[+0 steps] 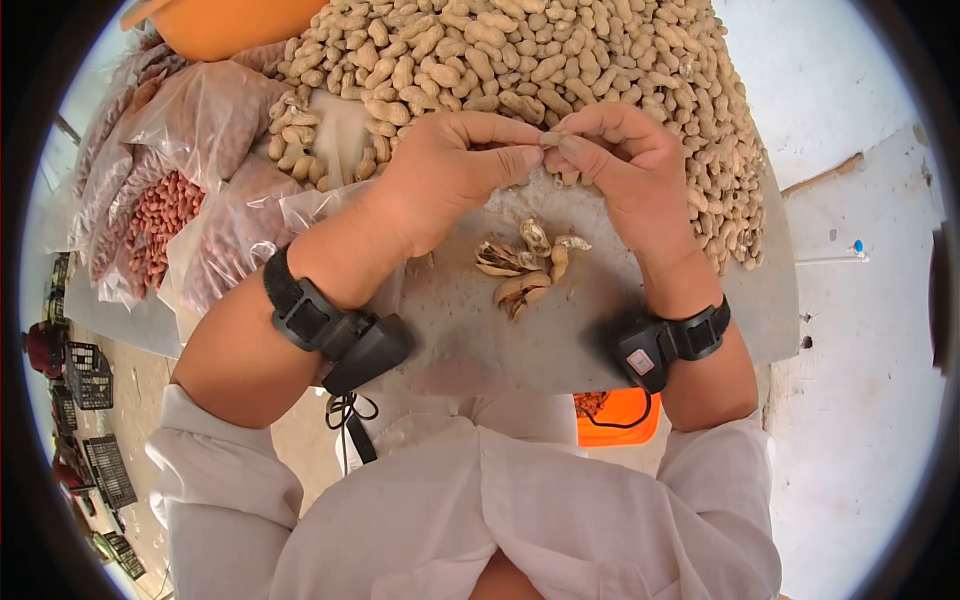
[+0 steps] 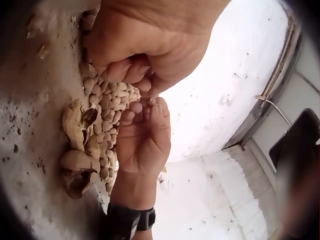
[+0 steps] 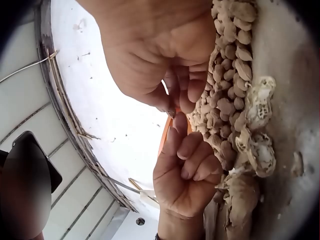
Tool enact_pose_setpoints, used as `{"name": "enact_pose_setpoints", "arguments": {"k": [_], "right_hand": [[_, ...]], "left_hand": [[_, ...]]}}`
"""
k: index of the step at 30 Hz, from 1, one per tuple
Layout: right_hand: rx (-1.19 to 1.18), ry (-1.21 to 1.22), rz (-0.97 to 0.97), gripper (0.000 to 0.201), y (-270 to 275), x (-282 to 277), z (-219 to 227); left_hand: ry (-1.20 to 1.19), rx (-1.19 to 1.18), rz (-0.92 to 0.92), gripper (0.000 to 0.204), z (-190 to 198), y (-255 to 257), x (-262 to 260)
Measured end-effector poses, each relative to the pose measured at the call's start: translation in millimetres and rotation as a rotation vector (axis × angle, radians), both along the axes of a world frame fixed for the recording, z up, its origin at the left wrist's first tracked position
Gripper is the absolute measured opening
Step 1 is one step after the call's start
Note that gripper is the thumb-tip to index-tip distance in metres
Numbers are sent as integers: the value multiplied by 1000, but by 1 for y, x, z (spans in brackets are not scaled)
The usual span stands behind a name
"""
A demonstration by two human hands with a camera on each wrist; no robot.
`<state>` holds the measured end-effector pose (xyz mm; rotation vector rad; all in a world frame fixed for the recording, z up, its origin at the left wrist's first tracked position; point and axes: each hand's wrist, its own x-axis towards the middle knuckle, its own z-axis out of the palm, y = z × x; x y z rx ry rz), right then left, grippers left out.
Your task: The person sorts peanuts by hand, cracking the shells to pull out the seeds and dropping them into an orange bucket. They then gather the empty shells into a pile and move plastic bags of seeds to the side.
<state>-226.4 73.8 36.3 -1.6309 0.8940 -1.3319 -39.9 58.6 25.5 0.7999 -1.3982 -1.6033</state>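
Note:
A small peanut (image 1: 549,140) is pinched between the fingertips of both hands in the head view, at the near edge of a big heap of unshelled peanuts (image 1: 480,50). The left hand (image 1: 450,170) holds it from the left with thumb and forefinger; the right hand (image 1: 630,165) pinches it from the right, its other fingers curled. Below the hands, broken shells (image 1: 522,287) lie on the grey tabletop (image 1: 450,320). In the left wrist view the open shells (image 2: 75,170) lie beside the heap. Fingers mostly cover the peanut in both wrist views.
Plastic bags of red shelled peanuts (image 1: 165,215) lie at the left, with an orange basin (image 1: 230,25) behind them. An orange container (image 1: 625,425) stands below the table's front edge. Black crates (image 1: 108,470) are on the floor at far left. A white wall (image 1: 860,330) is at the right.

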Motion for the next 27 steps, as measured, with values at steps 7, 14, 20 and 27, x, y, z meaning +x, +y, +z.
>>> {"name": "enact_pose_setpoints", "arguments": {"k": [7,14,20,27], "right_hand": [[40,3,-19,13,4,6,3],[25,90,-70,15,9,15,0],[-105,359,-228,14,9,13,-2],[-185,401,-276,12,13,18,-1]], "left_hand": [[-48,-334,130,22,-2,3,-2],[-57,-402,174,16,-5,2,-3],[-151,-458,197,17,-4,5,-5],[-125,-486,276,7,-8,6,-8]]}}
